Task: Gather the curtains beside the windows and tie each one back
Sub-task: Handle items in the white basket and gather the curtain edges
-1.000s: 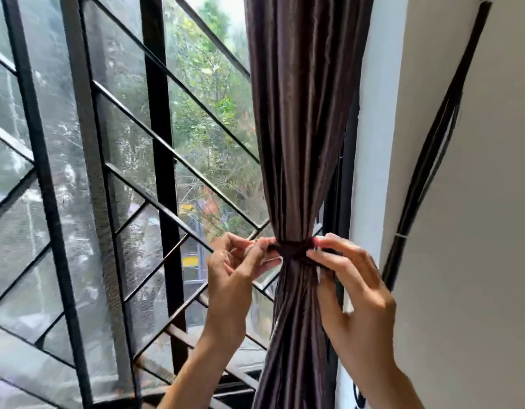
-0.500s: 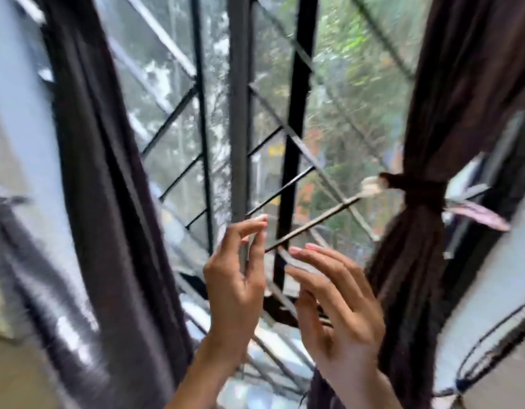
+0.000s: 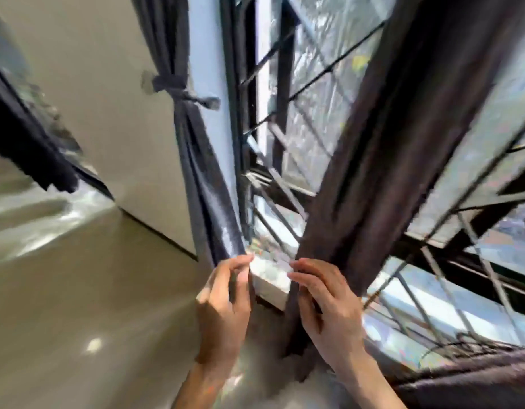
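Plainly, both hands, left point(image 3: 224, 302) and right point(image 3: 329, 302), hang loosely curled and empty beside the untied curtain point(image 3: 382, 160), whose slippery folds may spill out if gathered carelessly.

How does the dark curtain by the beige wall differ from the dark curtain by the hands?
The dark curtain by the beige wall is cinched with a tie band; the dark curtain by the hands hangs loose, without one. The right hand touches only the loose one. Both are dark, pleated fabric.

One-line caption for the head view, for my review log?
Both hands, left hand and right hand, reach the lower edge of the loose curtain; a tied curtain hangs left of the window grille.
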